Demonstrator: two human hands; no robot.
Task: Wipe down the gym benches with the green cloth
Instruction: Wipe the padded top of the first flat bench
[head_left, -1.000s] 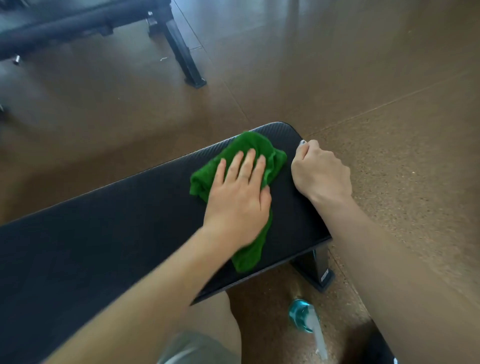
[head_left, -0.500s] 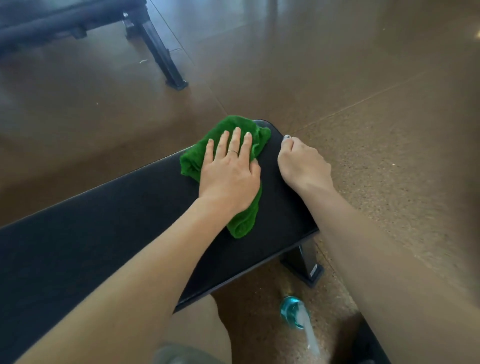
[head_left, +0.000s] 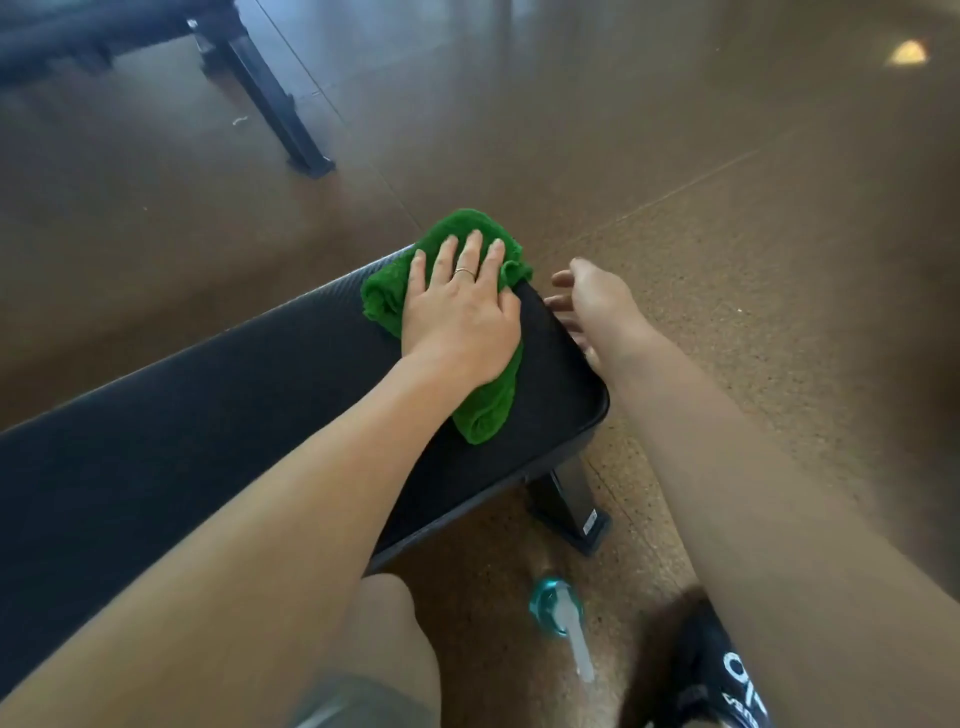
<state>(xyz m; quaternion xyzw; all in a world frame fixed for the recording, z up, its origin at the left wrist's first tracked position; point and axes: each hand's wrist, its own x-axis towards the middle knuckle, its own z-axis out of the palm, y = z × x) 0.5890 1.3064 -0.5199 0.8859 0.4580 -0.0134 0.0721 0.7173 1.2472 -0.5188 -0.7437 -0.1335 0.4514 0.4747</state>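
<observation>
Left hand (head_left: 457, 317) presses green cloth (head_left: 447, 312) lying crosswise on bench (head_left: 260, 395).

One wide-angle view only, from the person's head, looking forward and steeply down over both forearms, so nothing is shared with a second view. It sits close over the bench (head_left: 249, 415), whose pad runs from the near left to its end at centre, with the left hand (head_left: 457, 317) on the cloth (head_left: 457, 231) and the right hand (head_left: 597, 301) just beside that end. Far left it takes in another bench (head_left: 93, 36), and near the bottom a knee (head_left: 384, 639), a bottle (head_left: 556, 613) and a shoe (head_left: 717, 670) on the floor (head_left: 727, 260).
</observation>
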